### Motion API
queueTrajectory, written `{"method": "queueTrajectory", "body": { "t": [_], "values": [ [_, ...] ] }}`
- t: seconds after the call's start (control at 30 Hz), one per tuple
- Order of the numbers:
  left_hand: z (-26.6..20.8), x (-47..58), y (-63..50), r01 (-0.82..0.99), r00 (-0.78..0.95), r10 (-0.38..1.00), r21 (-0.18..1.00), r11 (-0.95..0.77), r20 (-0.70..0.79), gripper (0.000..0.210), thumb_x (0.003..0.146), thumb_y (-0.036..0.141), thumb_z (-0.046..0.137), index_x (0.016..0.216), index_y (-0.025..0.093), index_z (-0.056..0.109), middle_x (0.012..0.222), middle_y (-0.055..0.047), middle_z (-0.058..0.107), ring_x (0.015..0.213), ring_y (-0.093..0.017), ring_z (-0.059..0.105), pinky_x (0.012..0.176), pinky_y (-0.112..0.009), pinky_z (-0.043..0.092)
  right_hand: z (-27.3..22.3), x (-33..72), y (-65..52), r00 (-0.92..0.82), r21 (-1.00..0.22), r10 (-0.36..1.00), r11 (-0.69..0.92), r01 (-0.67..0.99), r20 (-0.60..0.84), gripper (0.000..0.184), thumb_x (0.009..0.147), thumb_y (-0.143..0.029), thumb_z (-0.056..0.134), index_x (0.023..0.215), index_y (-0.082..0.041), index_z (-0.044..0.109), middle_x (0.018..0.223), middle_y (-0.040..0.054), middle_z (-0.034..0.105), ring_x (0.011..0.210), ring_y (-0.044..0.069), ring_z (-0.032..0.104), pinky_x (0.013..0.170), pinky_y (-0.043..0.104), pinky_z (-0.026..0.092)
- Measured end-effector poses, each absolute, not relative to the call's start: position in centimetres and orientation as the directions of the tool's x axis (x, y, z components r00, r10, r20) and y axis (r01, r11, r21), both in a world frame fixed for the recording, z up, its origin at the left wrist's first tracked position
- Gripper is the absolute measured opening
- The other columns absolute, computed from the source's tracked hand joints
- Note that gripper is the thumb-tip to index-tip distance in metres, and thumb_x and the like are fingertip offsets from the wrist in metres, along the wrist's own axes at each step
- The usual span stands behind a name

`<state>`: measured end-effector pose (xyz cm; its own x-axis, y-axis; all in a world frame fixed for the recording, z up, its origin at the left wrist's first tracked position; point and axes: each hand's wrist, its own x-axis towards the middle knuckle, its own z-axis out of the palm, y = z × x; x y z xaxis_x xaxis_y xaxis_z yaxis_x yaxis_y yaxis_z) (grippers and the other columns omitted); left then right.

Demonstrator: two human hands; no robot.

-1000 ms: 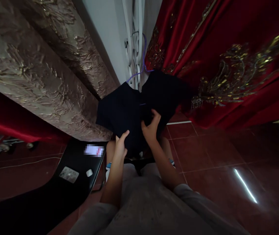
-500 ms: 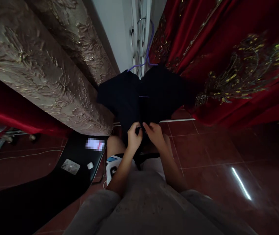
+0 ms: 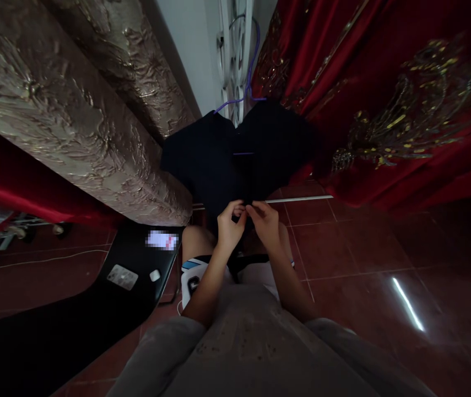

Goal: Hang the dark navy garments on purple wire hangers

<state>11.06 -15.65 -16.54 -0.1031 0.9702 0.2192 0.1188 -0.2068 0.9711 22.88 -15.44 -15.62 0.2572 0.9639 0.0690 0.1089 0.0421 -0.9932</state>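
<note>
A dark navy shirt (image 3: 202,160) hangs on a purple hanger (image 3: 248,88) in front of me, its front parted at the top. At its lower front edge, my left hand (image 3: 231,225) has thumb and fingers closed on the dark cloth. My right hand (image 3: 265,220) is beside it, thumb and fingertips pinched at the same spot, almost touching the left. The cloth is so dark that any small part between the fingertips cannot be made out.
Left of my knees, a black bench (image 3: 131,248) bears a phone (image 3: 123,277), a small white case (image 3: 155,275) and a blurred-out bright item (image 3: 161,240). A beige textured curtain (image 3: 107,138) hangs left, a red sequined curtain (image 3: 367,121) right. White metal scrollwork (image 3: 233,60) stands behind.
Both hands have shifted slightly right and up, and their fingertips have come closer together. The shirt sits a little higher in view.
</note>
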Motion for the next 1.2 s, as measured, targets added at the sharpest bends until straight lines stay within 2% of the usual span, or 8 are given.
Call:
{"method": "queueTrajectory", "body": {
  "t": [0.2, 0.33, 0.53, 0.7, 0.87, 0.93, 1.03, 1.2],
  "values": [
    [-16.3, 11.2, -16.0, 0.225, -0.123, 0.956, 0.946, -0.236, 0.267, 0.014, 0.091, 0.02, 0.064, 0.103, 0.021, 0.071, 0.09, -0.003, 0.071, 0.082, -0.016, 0.066, 0.08, -0.029, 0.051, -14.1, 23.3, -15.8, 0.26, -0.997, 0.965, -0.006, 0.081, 0.016, 0.026, 0.079, -0.043, 0.076, 0.081, -0.019, 0.068, 0.076, 0.0039, 0.07, 0.073, 0.018, 0.065, 0.071, 0.031, 0.052],
    [-15.8, 11.2, -15.9, 0.304, -0.12, 0.933, 0.908, -0.29, 0.338, 0.008, 0.091, 0.017, 0.061, 0.094, 0.02, 0.068, 0.086, -0.002, 0.066, 0.081, -0.016, 0.062, 0.078, -0.028, 0.048, -12.6, 23.8, -15.8, 0.103, -0.98, 0.992, 0.048, 0.194, 0.069, 0.028, 0.086, -0.042, 0.068, 0.072, -0.018, 0.063, 0.067, 0.0003, 0.062, 0.065, 0.013, 0.056, 0.063, 0.027, 0.044],
    [-15.2, 10.6, -15.5, 0.327, -0.126, 0.914, 0.886, -0.33, 0.386, 0.01, 0.088, 0.01, 0.059, 0.088, 0.02, 0.063, 0.081, 0.0, 0.06, 0.079, -0.015, 0.059, 0.075, -0.026, 0.046, -12.9, 23.9, -14.7, -0.112, -0.951, 0.963, -0.26, -0.164, -0.244, 0.028, 0.079, -0.044, 0.07, 0.084, -0.017, 0.073, 0.061, -0.0029, 0.057, 0.052, 0.008, 0.047, 0.049, 0.022, 0.031],
    [-15.2, 10.2, -15.4, 0.349, -0.101, 0.909, 0.87, -0.349, 0.405, 0.011, 0.089, 0.011, 0.057, 0.087, 0.021, 0.062, 0.081, 0.0, 0.059, 0.078, -0.015, 0.058, 0.075, -0.026, 0.044, -13.6, 23.7, -13.6, -0.204, -0.859, 0.919, -0.389, -0.333, -0.337, 0.027, 0.063, -0.037, 0.084, 0.07, -0.015, 0.07, 0.054, -0.0054, 0.05, 0.045, 0.004, 0.037, 0.044, 0.02, 0.019],
    [-16.8, 9.9, -13.7, 0.386, -0.085, 0.904, 0.85, -0.358, 0.419, 0.012, 0.087, 0.011, 0.057, 0.087, 0.021, 0.064, 0.073, 0.002, 0.05, 0.069, -0.014, 0.051, 0.069, -0.026, 0.04, -7.9, 23.3, -10.4, 0.017, -0.91, 0.988, -0.137, -0.392, -0.156, 0.022, 0.063, -0.032, 0.083, 0.066, -0.017, 0.068, 0.046, -0.008, 0.042, 0.04, 0.003, 0.03, 0.04, 0.02, 0.014],
    [-17.9, 9.9, -12.7, 0.38, -0.107, 0.9, 0.854, -0.356, 0.423, 0.011, 0.086, 0.011, 0.057, 0.085, 0.02, 0.063, 0.07, 0.003, 0.047, 0.065, -0.013, 0.047, 0.066, -0.026, 0.037, -4.3, 22.8, -9.2, 0.141, -0.928, 0.99, 0.075, -0.364, 0.025, 0.018, 0.07, -0.032, 0.079, 0.07, -0.018, 0.068, 0.046, -0.0093, 0.038, 0.039, 0.002, 0.026, 0.039, 0.02, 0.013],
    [-18.1, 9.9, -11.6, 0.375, -0.106, 0.901, 0.856, -0.356, 0.421, 0.011, 0.086, 0.01, 0.059, 0.081, 0.02, 0.064, 0.067, 0.004, 0.047, 0.062, -0.012, 0.046, 0.063, -0.026, 0.036, -0.9, 21.7, -8.6, 0.146, -0.943, 0.976, 0.198, -0.267, 0.163, 0.021, 0.083, -0.036, 0.073, 0.074, -0.019, 0.065, 0.049, -0.0089, 0.037, 0.039, 0.002, 0.028, 0.038, 0.018, 0.015],
    [-11.2, 9.3, -10.7, 0.256, -0.056, 0.839, 0.82, -0.512, 0.541, 0.018, 0.093, 0.013, 0.062, 0.107, 0.021, 0.069, 0.095, -0.003, 0.069, 0.084, -0.014, 0.063, 0.081, -0.028, 0.048, -1.2, 21.0, -9.6, 0.136, -0.954, 0.963, 0.253, -0.161, 0.233, 0.026, 0.095, -0.041, 0.063, 0.078, -0.02, 0.06, 0.054, -0.0072, 0.043, 0.041, 0.003, 0.037, 0.04, 0.017, 0.026]
  ]
}}
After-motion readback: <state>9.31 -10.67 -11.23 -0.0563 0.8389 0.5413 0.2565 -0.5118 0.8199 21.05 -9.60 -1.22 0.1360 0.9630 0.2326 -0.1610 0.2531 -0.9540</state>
